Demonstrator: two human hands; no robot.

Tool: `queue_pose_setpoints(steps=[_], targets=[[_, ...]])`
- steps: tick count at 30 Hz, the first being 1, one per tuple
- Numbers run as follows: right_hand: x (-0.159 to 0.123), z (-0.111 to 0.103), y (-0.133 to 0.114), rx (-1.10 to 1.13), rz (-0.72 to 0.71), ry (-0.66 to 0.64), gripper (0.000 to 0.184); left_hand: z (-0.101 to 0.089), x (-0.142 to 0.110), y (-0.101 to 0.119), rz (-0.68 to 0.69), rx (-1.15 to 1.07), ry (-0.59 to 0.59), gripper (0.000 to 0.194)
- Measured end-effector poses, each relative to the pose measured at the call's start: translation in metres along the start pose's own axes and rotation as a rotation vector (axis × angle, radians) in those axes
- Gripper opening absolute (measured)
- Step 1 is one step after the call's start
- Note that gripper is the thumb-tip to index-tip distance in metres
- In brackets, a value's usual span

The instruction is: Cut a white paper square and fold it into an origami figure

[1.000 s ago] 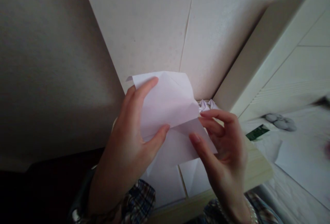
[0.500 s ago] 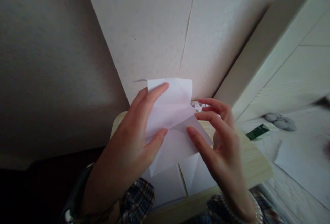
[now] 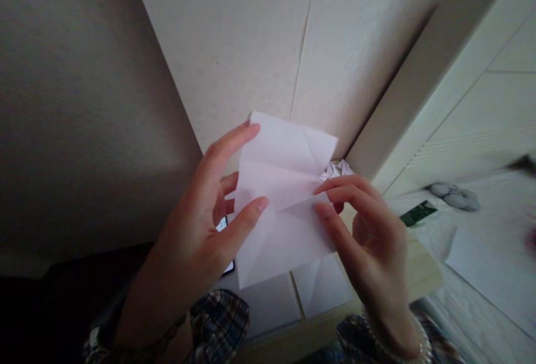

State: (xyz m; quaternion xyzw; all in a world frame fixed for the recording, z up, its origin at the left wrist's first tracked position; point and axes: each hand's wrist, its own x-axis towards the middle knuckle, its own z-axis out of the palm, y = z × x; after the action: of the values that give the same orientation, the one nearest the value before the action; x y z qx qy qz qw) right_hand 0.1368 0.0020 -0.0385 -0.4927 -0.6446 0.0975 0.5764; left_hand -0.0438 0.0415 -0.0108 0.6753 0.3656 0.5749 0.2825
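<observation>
A white sheet of paper [image 3: 285, 185] with several crease lines is held up above a small wooden table. My left hand [image 3: 209, 213] grips its left side, thumb on the near face and the other fingers at the edge and behind. At the right edge, my right hand [image 3: 364, 230] pinches the paper between thumb and fingertips, close to a horizontal fold. Below it on the table lie two more white paper pieces, a left one [image 3: 272, 305] and a creased right one [image 3: 322, 288], with a narrow gap between them.
Small folded paper shapes [image 3: 337, 168] sit at the table's back right. A phone [image 3: 228, 266] is partly hidden behind my left hand. The wooden table [image 3: 419, 269] stands against a pale wall. To the right are a green packet [image 3: 419, 213] and a grey fluffy item [image 3: 454, 195].
The paper has opened flatter and tilted, its top right corner moving right. My right hand has closed from spread fingers to a pinch on its edge. My left hand has shifted slightly left.
</observation>
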Motion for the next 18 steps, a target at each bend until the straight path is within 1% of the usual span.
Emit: queue_pose_setpoints(steps=[2,4,5,7,8,10,14,16,18], targets=[[-0.0006,0.0017,0.0006,0.023,0.021,0.092,0.013,0.001,0.0007,-0.0017,-0.056,-0.116,-0.008,0.064],[-0.0012,0.0035,0.001,0.052,0.027,0.148,0.013,0.0015,0.0022,-0.003,-0.086,-0.183,0.048,0.066],[-0.0016,0.0042,0.0011,0.062,0.024,0.161,0.012,0.0016,0.003,-0.0035,-0.111,-0.209,0.064,0.066],[-0.0028,0.005,0.0011,0.061,0.004,0.171,0.008,0.0013,0.0041,-0.004,-0.18,-0.266,0.051,0.064],[-0.0034,0.0053,0.0011,0.049,-0.008,0.17,0.008,0.0009,0.0044,-0.0041,-0.213,-0.289,0.038,0.061],[-0.0047,0.0058,0.0008,0.018,-0.018,0.168,0.007,0.0003,0.0043,-0.004,-0.242,-0.285,0.052,0.055],[-0.0062,0.0072,0.0006,-0.003,0.037,0.161,0.004,0.001,0.0033,-0.0036,-0.232,-0.209,0.135,0.033],[-0.0063,0.0084,0.0012,0.042,0.084,0.141,0.007,0.0024,0.0025,-0.0026,-0.198,-0.16,0.175,0.025],[-0.0061,0.01,0.0024,0.103,0.134,0.123,0.011,0.0042,0.0014,-0.0005,-0.152,-0.084,0.185,0.021]])
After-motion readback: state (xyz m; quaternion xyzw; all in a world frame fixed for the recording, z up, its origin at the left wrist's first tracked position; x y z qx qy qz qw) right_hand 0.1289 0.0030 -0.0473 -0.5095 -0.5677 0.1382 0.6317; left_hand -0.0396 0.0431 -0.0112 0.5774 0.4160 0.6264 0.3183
